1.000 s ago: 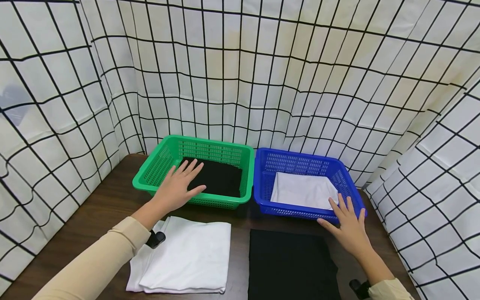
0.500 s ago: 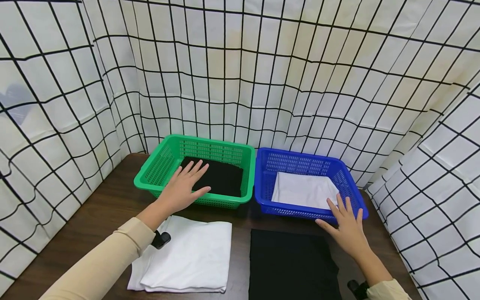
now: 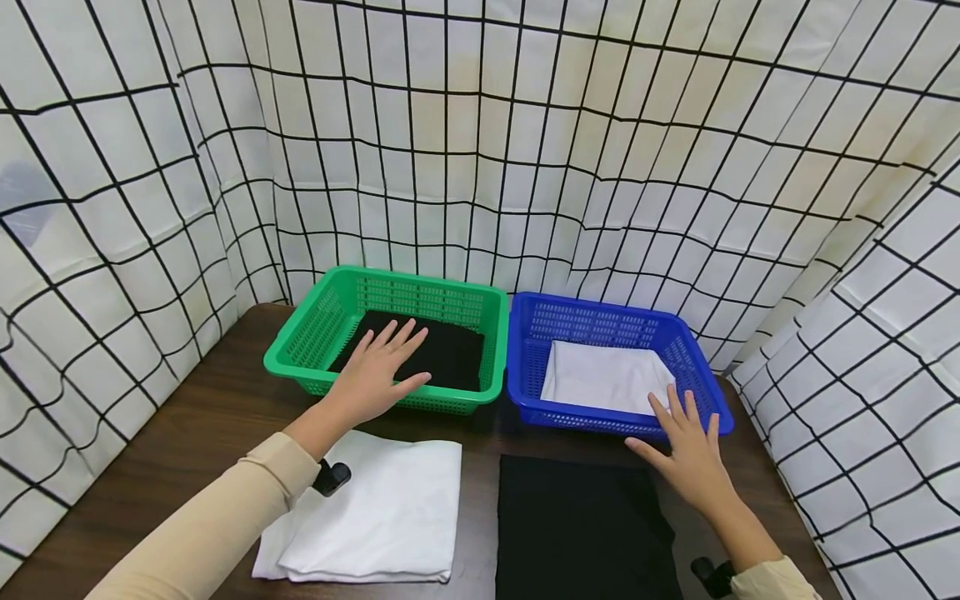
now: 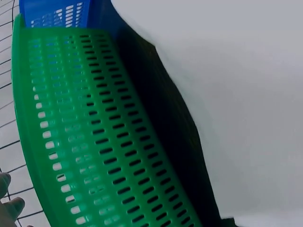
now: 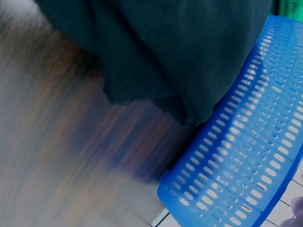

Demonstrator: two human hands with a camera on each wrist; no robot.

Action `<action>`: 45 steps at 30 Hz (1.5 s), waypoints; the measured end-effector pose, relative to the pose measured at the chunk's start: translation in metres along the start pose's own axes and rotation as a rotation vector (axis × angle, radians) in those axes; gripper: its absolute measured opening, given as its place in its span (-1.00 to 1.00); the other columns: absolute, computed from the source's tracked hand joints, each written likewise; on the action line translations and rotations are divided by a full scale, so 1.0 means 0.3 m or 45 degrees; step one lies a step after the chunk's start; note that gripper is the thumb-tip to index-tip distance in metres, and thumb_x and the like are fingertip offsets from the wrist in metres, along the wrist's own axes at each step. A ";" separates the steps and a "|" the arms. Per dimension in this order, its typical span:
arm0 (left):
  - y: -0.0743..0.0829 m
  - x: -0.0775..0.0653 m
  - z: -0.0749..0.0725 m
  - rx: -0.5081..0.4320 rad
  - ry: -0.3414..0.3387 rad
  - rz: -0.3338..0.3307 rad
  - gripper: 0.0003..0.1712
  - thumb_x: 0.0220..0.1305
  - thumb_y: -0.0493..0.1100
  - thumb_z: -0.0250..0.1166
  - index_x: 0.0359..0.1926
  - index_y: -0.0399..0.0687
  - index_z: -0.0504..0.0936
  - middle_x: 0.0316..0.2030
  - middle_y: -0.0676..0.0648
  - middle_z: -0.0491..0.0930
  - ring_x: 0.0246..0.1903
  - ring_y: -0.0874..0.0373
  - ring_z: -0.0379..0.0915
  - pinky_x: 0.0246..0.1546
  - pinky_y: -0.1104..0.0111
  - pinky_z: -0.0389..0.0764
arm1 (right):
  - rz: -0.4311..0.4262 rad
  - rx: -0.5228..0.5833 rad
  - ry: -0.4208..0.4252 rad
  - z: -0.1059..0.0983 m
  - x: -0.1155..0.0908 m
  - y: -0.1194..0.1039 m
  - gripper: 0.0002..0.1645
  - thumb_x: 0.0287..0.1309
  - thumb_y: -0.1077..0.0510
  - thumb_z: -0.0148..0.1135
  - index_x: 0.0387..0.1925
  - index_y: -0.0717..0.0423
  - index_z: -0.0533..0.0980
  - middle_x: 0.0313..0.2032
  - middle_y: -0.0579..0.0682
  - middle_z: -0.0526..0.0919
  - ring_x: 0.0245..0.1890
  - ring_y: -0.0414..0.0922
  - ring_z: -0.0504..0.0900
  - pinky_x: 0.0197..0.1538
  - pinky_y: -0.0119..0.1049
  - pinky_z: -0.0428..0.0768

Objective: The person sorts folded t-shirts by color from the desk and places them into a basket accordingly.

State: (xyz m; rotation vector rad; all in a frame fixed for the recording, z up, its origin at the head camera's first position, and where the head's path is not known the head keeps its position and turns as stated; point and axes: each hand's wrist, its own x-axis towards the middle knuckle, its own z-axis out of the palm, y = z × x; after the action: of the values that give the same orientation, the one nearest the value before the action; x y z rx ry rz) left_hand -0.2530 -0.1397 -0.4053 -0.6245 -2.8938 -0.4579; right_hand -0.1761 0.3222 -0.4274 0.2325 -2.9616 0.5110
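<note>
The left hand (image 3: pixel 369 379), fingers spread wide, hovers over the green perforated plastic basket (image 3: pixel 420 293), far left, holding a folded black cloth (image 3: pixel 453 358). The right hand (image 3: pixel 693 458), also spread wide, is at the near right rim of the blue perforated plastic basket (image 3: pixel 600 321), far right, containing a folded white cloth (image 3: pixel 603 377). Nearer on the brown wood-grain surface (image 3: pixel 187 408) lie a larger white cloth (image 3: pixel 397 517), left, and a flat black cloth (image 3: pixel 581 529), right.

Worktop (image 3: pixel 187 433): dark brown, wood-grained. White, creased sheeting (image 3: pixel 465 133) with black grid lines encloses back and both sides; pale yellowish patches on the back.
</note>
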 end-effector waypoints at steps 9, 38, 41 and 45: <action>0.044 -0.002 0.020 -0.012 0.003 0.041 -0.12 0.39 0.27 0.13 0.56 0.06 0.07 0.56 -0.14 0.01 0.56 -0.18 -0.16 0.55 -0.16 -0.18 | -0.005 0.003 -0.032 0.012 -0.003 -0.020 0.06 0.24 -0.38 0.16 0.55 0.07 0.06 0.56 0.31 -0.15 0.57 0.29 -0.36 0.41 0.49 -0.45; 0.128 -0.009 0.064 -0.011 -0.017 0.166 -0.13 0.36 0.26 0.18 0.55 0.08 0.11 0.55 -0.10 0.05 0.55 -0.17 -0.09 0.54 -0.14 -0.08 | -0.040 0.059 -0.041 0.002 -0.025 -0.069 0.04 0.24 -0.34 0.18 0.56 -0.03 0.03 0.58 0.22 -0.17 0.59 0.19 -0.39 0.43 0.48 -0.39; 0.134 -0.010 0.069 -0.018 -0.013 0.176 -0.13 0.36 0.26 0.18 0.55 0.09 0.12 0.55 -0.10 0.06 0.55 -0.16 -0.09 0.54 -0.14 -0.07 | -0.039 0.066 -0.055 0.003 -0.028 -0.072 0.04 0.24 -0.34 0.19 0.57 -0.04 0.02 0.58 0.19 -0.19 0.59 0.18 -0.39 0.43 0.47 -0.41; 0.145 -0.011 0.075 -0.043 -0.011 0.174 -0.13 0.37 0.27 0.17 0.55 0.09 0.13 0.55 -0.09 0.06 0.55 -0.16 -0.08 0.54 -0.13 -0.06 | -0.039 0.077 -0.064 0.002 -0.033 -0.079 0.04 0.24 -0.34 0.19 0.57 -0.05 0.02 0.59 0.18 -0.20 0.59 0.19 -0.39 0.43 0.47 -0.41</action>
State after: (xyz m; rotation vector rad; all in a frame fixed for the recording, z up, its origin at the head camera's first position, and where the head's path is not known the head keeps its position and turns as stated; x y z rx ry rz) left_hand -0.2334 -0.0961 -0.4158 -0.8247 -2.8331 -0.4875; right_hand -0.1624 0.3013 -0.4219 0.3010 -2.9887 0.5996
